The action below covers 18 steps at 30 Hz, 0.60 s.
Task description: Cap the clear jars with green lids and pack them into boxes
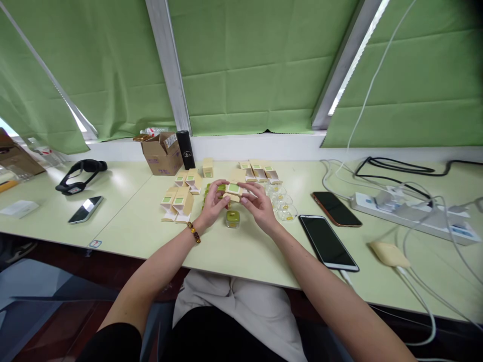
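Between both hands is a small cream cardboard box (234, 189) with a green square on its face, lifted over the table. My left hand (214, 205) grips its left side, and my right hand (258, 205) grips its right side. Just below it on the table stands a small clear jar with a green lid (233, 218). More green pieces (209, 193) show partly behind my left hand. Several clear plastic containers (285, 203) lie to the right of my right hand. Cream boxes with open flaps (178, 201) stand to the left.
More cream boxes (260, 171) stand at the back, near a brown carton (161, 155) and a black cylinder (185, 150). Two phones (329, 242), a power strip (415, 216) and cables are on the right. A headset (81, 176) and another phone (86, 209) lie left.
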Each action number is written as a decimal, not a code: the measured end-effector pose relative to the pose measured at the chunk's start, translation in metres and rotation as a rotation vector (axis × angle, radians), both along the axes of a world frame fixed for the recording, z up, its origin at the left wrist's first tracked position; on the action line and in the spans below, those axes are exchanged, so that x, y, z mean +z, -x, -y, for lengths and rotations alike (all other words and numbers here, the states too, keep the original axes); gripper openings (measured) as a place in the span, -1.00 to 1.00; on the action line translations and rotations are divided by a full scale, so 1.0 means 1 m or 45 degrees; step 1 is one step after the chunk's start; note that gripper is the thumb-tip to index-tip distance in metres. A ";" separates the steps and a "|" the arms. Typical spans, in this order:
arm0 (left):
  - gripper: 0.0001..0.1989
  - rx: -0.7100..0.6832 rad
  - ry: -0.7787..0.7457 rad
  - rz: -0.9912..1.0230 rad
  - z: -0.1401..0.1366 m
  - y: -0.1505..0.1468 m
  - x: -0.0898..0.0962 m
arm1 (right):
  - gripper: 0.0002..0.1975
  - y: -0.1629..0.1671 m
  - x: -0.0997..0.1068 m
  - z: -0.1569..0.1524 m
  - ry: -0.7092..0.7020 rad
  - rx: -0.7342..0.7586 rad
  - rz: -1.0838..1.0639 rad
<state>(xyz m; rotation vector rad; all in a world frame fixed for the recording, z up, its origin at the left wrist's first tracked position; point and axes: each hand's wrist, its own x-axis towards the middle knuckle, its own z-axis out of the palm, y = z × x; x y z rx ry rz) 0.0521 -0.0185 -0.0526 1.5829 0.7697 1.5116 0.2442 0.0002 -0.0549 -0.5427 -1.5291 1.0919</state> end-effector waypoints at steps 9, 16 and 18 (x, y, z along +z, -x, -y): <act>-0.44 -0.005 0.011 0.041 0.000 -0.001 0.000 | -0.45 0.003 0.003 0.004 -0.014 0.023 -0.019; -0.47 0.045 -0.019 -0.008 0.000 -0.002 0.001 | -0.42 0.005 0.000 0.003 -0.035 -0.009 -0.010; -0.47 0.068 -0.028 -0.037 0.000 -0.003 0.001 | -0.40 0.006 0.000 0.002 -0.040 -0.024 0.004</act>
